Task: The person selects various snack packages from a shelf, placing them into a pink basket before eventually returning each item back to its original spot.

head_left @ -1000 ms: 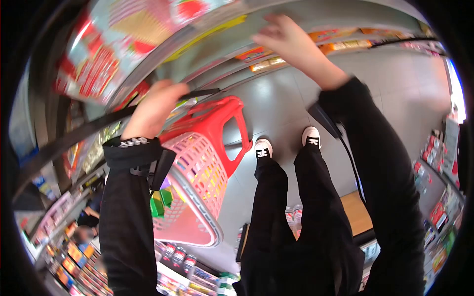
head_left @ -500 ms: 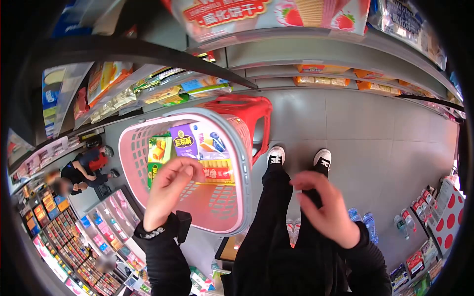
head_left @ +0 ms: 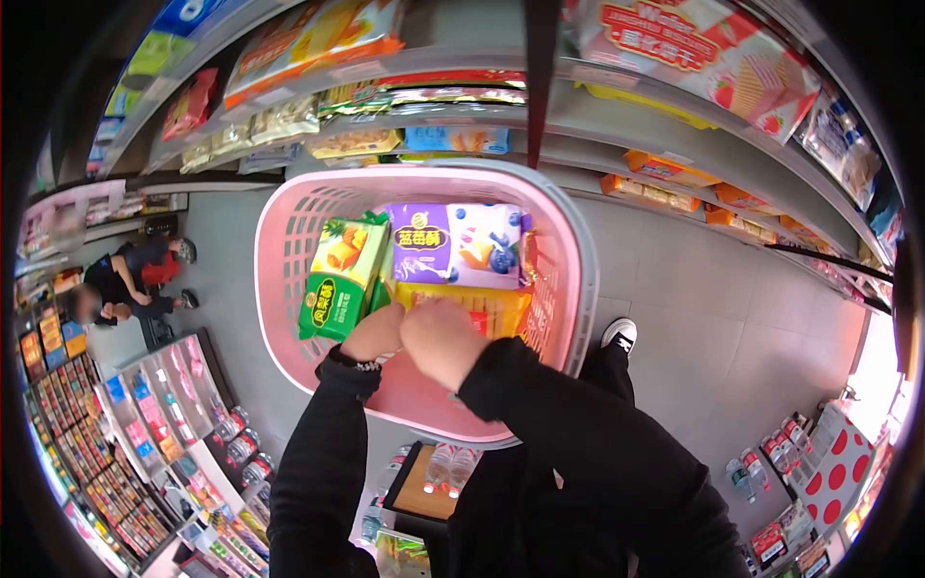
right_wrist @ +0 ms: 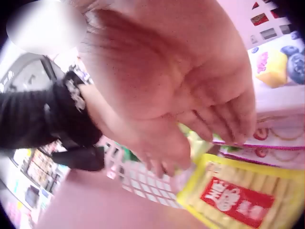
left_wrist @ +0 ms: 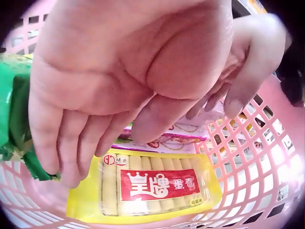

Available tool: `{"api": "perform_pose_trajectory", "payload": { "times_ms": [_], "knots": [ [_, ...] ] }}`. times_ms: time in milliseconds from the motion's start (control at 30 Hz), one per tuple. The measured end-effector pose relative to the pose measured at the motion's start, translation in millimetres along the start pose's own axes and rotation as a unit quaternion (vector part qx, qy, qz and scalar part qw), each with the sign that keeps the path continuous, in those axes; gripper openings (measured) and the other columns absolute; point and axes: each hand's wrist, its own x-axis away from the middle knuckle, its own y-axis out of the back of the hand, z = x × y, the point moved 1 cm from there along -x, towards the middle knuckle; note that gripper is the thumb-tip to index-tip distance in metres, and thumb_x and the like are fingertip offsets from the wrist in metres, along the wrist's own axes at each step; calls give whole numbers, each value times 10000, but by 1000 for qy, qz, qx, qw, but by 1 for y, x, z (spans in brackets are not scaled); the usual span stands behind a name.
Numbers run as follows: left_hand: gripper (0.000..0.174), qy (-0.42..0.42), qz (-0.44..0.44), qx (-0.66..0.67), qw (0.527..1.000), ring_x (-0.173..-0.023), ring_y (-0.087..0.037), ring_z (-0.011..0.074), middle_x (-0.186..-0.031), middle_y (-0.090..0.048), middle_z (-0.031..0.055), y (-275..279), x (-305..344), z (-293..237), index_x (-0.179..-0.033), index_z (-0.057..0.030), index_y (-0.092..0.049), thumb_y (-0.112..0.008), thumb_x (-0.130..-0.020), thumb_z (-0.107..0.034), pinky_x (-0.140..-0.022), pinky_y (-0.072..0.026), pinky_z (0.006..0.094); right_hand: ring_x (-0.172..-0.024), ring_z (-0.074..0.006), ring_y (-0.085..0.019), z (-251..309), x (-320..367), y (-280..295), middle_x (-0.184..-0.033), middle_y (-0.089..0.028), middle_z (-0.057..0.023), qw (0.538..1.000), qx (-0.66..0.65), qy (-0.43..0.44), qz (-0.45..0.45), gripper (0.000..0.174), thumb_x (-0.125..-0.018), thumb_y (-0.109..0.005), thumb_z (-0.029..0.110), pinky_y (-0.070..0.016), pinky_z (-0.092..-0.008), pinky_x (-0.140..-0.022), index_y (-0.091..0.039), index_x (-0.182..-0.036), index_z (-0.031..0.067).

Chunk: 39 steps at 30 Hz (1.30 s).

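Observation:
A pink shopping basket (head_left: 289, 289) sits below me, holding a green snack packet (head_left: 342, 279), a purple and white box (head_left: 424, 241) and a yellow packet of roll biscuits (head_left: 491, 306). My left hand (head_left: 378, 332) and right hand (head_left: 438, 337) hover side by side over the yellow packet. In the left wrist view the left hand (left_wrist: 105, 143) hangs with relaxed fingers above the yellow packet (left_wrist: 157, 186), holding nothing, with the right hand (left_wrist: 248, 67) just beside it. The right hand (right_wrist: 200, 119) is loosely curled and empty, next to the left hand (right_wrist: 138, 138).
Store shelves (head_left: 434, 140) with snack packets run close behind the basket. Grey tiled floor (head_left: 732, 308) opens to the right. A person (head_left: 135, 275) crouches in the aisle at far left. Bottle racks (head_left: 173, 405) stand at lower left and a red-dotted display (head_left: 838, 462) at lower right.
A second ago the right hand was up at the shelf and the left by the basket handle. Both hands have come down and now meet over the basket's contents.

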Motion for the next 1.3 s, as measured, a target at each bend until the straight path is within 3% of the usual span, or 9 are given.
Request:
{"api": "perform_pose_trajectory", "payload": {
  "times_ms": [233,367,500,567,700,867,933,1167,1300],
  "knots": [
    [181,70,-164,-1,984,-718,-513,403,-744,-526,257,9,13,-12,-721,41,-522,-424,-698,-109,-621,-393,453,-780,-304,-571,-42,-35,-60,-927,-573,-178,992,22,-54,114,318,-760,-466,209,-453,-383,-633,-538,-978,-12],
    [313,116,-139,-2,983,-880,-540,338,-945,-560,208,19,20,-15,-1032,3,-523,-421,-767,-129,-758,-430,358,-847,-317,-552,-38,-40,-87,-979,-550,-183,981,43,-148,122,381,-785,-439,243,-445,-390,-687,-478,-1052,-26],
    [325,218,-86,102,967,-886,-544,312,-952,-560,193,43,47,-53,-1071,-11,-499,-411,-774,-110,-760,-429,341,-973,-315,-493,-36,-36,-99,-1067,-492,-193,971,146,-168,86,397,-802,-407,226,-405,-396,-784,-433,-1101,-34],
    [317,138,-149,43,978,-840,-562,281,-930,-569,172,31,50,-29,-1061,-7,-502,-410,-773,-104,-722,-439,325,-967,-310,-497,-35,-37,-96,-1083,-482,-191,967,156,-174,105,404,-795,-406,210,-397,-399,-792,-419,-1116,-35],
    [311,123,-195,44,972,-759,-571,243,-902,-575,147,37,57,-30,-1058,-5,-498,-420,-775,-111,-668,-445,300,-958,-362,-494,-37,-41,-93,-1056,-463,-246,976,121,-153,95,444,-725,-469,129,-437,-433,-740,-380,-1102,-87],
    [325,134,-157,135,969,-669,-569,162,-828,-573,101,40,55,-17,-1092,-17,-471,-436,-787,-125,-612,-445,265,-935,-311,-510,-27,-39,-83,-1057,-495,-178,961,180,-148,151,354,-798,-417,227,-408,-390,-751,-503,-1035,-21],
    [337,154,-163,204,953,-711,-568,300,-793,-572,191,44,58,-22,-1073,-14,-483,-446,-776,-168,-632,-439,344,-911,-314,-519,-23,-40,-83,-1037,-503,-172,960,188,-141,153,338,-790,-428,229,-415,-380,-729,-522,-1011,-10],
    [324,101,-189,148,965,-759,-568,316,-812,-577,198,38,55,-8,-1061,-14,-494,-445,-774,-157,-661,-438,350,-752,-278,-580,-13,-40,-62,-858,-568,-145,986,143,-62,59,179,-703,-523,127,-464,-371,-624,-560,-838,14],
    [315,129,-222,72,964,-787,-565,315,-855,-573,199,47,58,-12,-1060,-25,-498,-433,-775,-144,-667,-438,354,-761,-275,-584,-25,-41,-67,-810,-583,-144,986,63,-88,127,203,-674,-560,115,-466,-375,-624,-544,-846,9]
  ]
}}
